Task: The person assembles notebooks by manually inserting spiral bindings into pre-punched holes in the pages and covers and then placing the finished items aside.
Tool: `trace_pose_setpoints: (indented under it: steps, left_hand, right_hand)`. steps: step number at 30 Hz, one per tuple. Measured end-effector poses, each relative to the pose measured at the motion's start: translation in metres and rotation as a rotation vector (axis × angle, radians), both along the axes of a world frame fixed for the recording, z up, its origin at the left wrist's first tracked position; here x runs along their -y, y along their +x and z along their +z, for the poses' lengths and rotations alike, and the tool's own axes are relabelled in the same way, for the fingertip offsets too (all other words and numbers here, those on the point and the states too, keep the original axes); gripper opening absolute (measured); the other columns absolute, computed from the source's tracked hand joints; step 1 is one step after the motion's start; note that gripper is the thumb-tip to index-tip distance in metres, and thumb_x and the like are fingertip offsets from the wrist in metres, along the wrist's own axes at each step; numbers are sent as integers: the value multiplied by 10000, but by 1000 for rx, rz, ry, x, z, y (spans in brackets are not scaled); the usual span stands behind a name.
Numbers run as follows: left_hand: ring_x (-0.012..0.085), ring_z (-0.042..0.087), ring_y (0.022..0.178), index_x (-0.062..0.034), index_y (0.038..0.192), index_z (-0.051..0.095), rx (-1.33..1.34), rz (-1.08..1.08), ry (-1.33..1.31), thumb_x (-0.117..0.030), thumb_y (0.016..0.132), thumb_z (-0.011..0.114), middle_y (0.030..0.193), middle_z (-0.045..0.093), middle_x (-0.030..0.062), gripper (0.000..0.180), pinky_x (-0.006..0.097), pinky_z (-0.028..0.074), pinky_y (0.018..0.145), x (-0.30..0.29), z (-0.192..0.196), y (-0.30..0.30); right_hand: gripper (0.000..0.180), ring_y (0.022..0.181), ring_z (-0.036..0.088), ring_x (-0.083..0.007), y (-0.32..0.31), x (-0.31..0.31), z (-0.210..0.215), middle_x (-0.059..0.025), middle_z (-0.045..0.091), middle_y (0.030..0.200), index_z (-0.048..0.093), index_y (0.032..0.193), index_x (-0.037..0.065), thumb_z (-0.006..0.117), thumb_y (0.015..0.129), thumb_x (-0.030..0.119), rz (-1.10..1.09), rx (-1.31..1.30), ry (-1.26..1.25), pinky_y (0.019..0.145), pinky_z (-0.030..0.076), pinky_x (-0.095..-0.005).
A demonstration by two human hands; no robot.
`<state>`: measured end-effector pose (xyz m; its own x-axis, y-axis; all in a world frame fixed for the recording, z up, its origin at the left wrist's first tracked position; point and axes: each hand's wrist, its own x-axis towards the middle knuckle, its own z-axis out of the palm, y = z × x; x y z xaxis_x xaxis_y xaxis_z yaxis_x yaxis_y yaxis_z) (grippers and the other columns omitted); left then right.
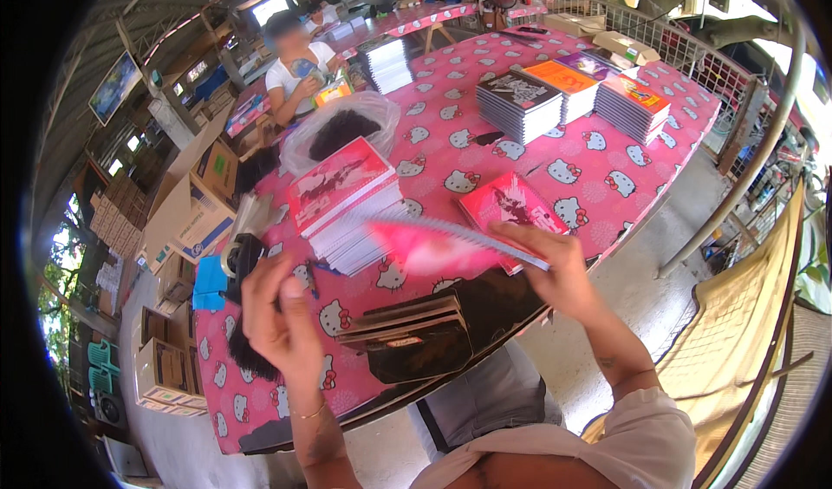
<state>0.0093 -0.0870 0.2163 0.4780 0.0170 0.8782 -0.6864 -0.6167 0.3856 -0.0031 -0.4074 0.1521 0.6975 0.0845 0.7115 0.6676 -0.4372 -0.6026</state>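
Note:
A spiral-bound notebook [433, 244] with a pink-red cover, smeared by motion, is tilted above the table with my right hand [555, 268] gripping its right end. Just beyond that hand lies a small pile of red notebooks [513, 201]. My left hand [279, 311] is raised over the table's left part, its fingers loosely bent and apart, holding nothing that I can see. Next to it stands a dark tape dispenser [245, 255]. A tall stack of red notebooks [342, 190] rises between my hands, farther back. Nearest my body sits a dark box [425, 337] with cardboard pieces.
The pink patterned cloth [598, 155] covers the table. Black, orange and purple notebook stacks [520, 107] stand far right. Black bristle-like pieces fill a clear plastic bag [342, 133]. Cartons [195, 203] line the left side. Across the table sits another person [295, 73] holding something.

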Motion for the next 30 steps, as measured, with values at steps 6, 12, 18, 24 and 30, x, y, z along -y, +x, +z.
trace_pose_setpoints:
  steps: [6,12,18,24,30]
  left_hand:
    - [282,674,979,37,1085,691,-181,10,144,-51,961,647,1055,689,168,158,357,519,884,-14,-32,9]
    - [185,639,852,24,1104,687,-313,-53,258,-33,954,657,1028,676,125,163,305,512,769,-31,-48,25]
    - [360,680,958,-1,1061,726,-72,22,370,-62,887,725,1064,696,174,184,415,551,832,-18,-49,96]
    - [348,707,952,-11,1118,716,-53,54,571,-131,887,735,1082,730,176,261,439,571,820,-35,-74,184]
    - [394,709,917,-34,1103,738,-235,38,552,-100,925,681,1043,725,216,198,441,571,777,-22,-49,175]
  right_hand:
    - [577,1312,554,-330,48,70,-92,-91,607,1398,650,1356,167,683,803,6,-319,106,-585,1076,472,-477]
    - [803,1409,436,-326,54,74,-144,-65,479,1527,537,1476,264,779,766,551,-293,-158,-708,1176,264,-620]
    - [852,1431,415,-326,54,75,-138,-58,451,1559,548,1464,266,789,724,613,-281,-182,-674,1170,264,-620]
    - [813,1432,409,-352,51,56,-111,-114,449,1543,555,1451,214,782,766,589,-270,-158,-664,1149,275,-639]
    - [655,1360,473,-374,49,-5,-80,-160,473,1490,546,1434,150,794,855,327,-68,-66,-303,1117,345,-563]
